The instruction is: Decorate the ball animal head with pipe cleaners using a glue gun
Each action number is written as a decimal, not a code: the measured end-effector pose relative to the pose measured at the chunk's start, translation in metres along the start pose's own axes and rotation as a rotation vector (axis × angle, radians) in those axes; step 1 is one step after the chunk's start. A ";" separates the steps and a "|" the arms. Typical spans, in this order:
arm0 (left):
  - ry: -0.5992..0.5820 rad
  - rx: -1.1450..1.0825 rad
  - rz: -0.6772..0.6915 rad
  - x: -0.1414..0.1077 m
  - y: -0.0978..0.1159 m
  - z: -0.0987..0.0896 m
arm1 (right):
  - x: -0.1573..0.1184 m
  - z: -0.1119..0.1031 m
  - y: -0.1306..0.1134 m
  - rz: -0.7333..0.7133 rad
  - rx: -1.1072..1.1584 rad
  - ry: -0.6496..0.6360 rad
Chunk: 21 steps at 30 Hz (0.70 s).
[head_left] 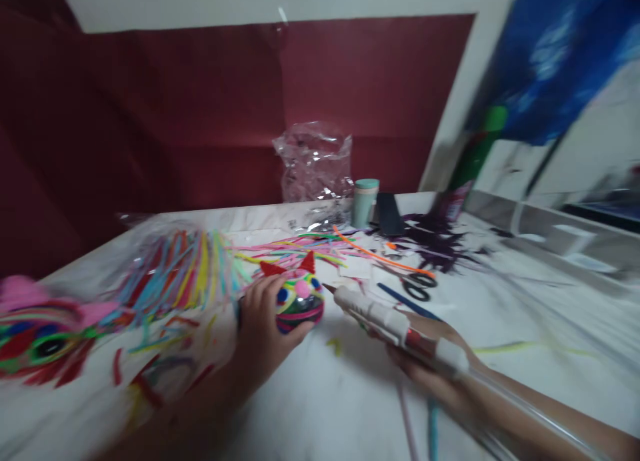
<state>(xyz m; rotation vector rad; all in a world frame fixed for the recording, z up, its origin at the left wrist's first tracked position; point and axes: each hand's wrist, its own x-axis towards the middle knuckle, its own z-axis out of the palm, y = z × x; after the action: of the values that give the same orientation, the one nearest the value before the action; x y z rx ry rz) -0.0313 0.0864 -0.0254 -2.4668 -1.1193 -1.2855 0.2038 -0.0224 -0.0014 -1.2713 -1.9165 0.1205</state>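
My left hand (265,317) is wrapped round a small craft animal figure (304,306) with red pointed ears, blue eyes, a pink nose and coloured stripes over a dark, shiny body. In my right hand (430,361) is a white hot glue gun (375,314), a clear glue stick trailing from its back end. Its dark nozzle points left, close to the figure's right side; whether they touch I cannot tell. A yellow scrap (334,345) lies on the white table (345,407) just below the figure.
Several coloured pipe cleaners (180,274) lie in a clear bag at left, near another colourful figure (47,334). Black-handled scissors (419,286), a pale green jar (365,203), dark purple shreds (435,244) and a crumpled clear bag (317,164) are farther back.
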 end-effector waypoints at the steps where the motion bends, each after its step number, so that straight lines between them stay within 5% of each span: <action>1: 0.010 0.015 0.024 0.001 -0.002 0.001 | 0.006 -0.008 0.000 -0.010 0.004 0.001; 5: 0.081 0.051 0.085 0.006 -0.014 0.008 | 0.035 -0.048 0.022 0.119 -0.175 0.136; 8: 0.106 0.053 0.080 0.007 -0.017 0.012 | 0.043 -0.079 0.064 0.272 -0.501 0.032; 15: 0.080 0.076 0.063 0.004 -0.011 0.008 | 0.004 -0.118 0.164 0.477 -0.742 -0.128; 21: 0.055 0.074 0.066 0.005 -0.008 0.005 | -0.020 -0.134 0.183 0.482 -0.707 -0.231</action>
<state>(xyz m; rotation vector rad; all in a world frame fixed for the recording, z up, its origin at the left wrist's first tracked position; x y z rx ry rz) -0.0316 0.0975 -0.0267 -2.3798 -1.0441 -1.2619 0.4297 0.0056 -0.0117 -2.2672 -1.8655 -0.1940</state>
